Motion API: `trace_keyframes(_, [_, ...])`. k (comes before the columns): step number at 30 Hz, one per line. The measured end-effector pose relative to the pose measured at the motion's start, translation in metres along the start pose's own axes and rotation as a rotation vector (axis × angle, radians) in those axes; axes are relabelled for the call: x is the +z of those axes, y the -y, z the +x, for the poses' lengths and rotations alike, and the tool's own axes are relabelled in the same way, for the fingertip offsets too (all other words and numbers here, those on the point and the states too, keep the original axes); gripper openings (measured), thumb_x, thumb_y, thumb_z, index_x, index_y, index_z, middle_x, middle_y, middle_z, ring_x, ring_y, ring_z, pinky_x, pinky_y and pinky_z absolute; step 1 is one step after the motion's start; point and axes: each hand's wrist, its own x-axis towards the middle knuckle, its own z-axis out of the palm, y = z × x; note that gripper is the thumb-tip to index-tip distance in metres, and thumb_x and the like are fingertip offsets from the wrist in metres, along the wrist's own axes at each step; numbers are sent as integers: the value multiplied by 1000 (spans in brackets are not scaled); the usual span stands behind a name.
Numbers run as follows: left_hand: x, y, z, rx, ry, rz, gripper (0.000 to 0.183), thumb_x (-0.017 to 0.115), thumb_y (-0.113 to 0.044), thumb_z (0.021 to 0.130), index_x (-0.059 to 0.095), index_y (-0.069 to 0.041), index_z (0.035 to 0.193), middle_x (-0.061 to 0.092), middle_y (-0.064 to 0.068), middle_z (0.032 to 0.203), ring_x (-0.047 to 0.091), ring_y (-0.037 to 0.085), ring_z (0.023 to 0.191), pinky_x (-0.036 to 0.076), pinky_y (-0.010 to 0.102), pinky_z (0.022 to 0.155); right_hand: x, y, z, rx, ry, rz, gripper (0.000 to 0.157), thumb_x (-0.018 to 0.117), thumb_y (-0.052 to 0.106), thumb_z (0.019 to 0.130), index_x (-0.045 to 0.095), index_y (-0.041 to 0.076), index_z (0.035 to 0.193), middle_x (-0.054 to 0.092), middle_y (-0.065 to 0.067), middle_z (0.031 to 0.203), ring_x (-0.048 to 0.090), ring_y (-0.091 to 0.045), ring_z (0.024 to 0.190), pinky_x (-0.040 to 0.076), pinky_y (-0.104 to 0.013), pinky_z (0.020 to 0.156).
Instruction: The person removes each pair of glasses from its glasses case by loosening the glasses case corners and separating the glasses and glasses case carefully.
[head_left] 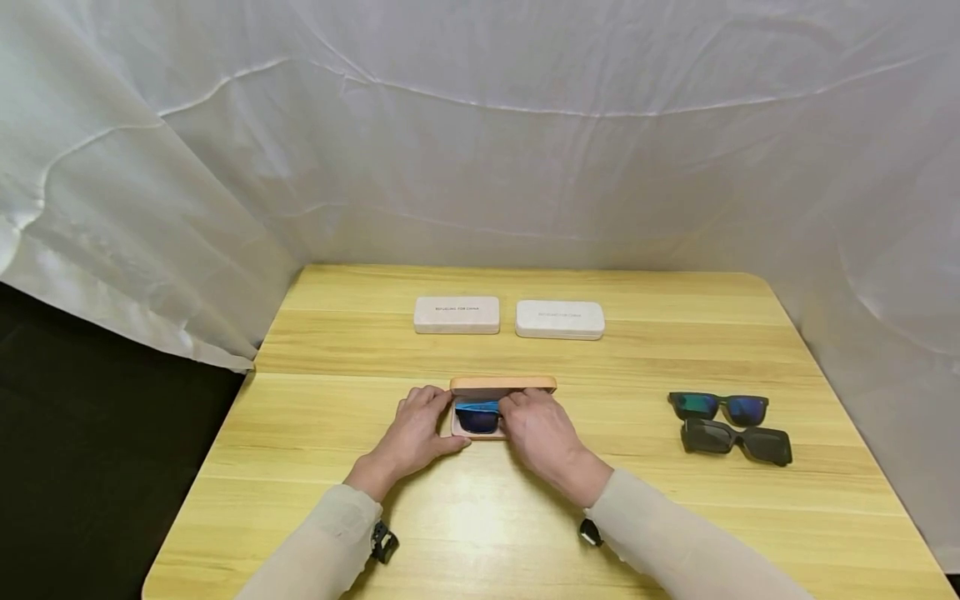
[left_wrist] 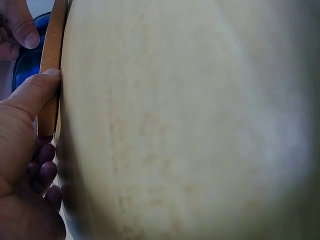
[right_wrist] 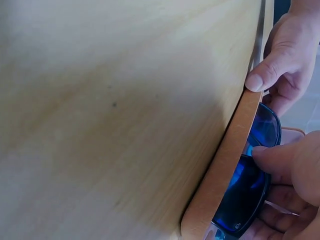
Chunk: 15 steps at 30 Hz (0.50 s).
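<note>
An orange-brown glasses case point(head_left: 471, 383) stands with its lid up near the middle of the table. Inside lies a pair of dark-framed sunglasses point(right_wrist: 243, 195) with blue lenses, overlapped by a bright blue strip in the head view. My left hand point(head_left: 412, 429) holds the case at its left end, thumb point(left_wrist: 42, 87) on the front wall and fingers round the side. With thumb and fingers, my right hand point(head_left: 543, 437) pinches the sunglasses near the bridge. In the head view this hand hides the right part of the case and of the glasses.
Two closed pale cases, one on the left point(head_left: 456, 315) and one on the right point(head_left: 559, 320), lie farther back. To the right are sunglasses with blue-green lenses point(head_left: 697, 406) and, just in front, black sunglasses point(head_left: 768, 446). White cloth point(head_left: 480, 167) hangs behind the table point(head_left: 337, 542).
</note>
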Motion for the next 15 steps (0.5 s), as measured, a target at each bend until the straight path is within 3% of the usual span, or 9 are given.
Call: trace_keyframes(15, [0,0,1,-1,2,-2,82,88,-44,86,57,3,146,61,13,136,51,32,129,41,47,109,-9,3,-6,-96,-30,-101,4,73,10,93,70,7,91,74,-6,91,63,-24,87,52,-35,78])
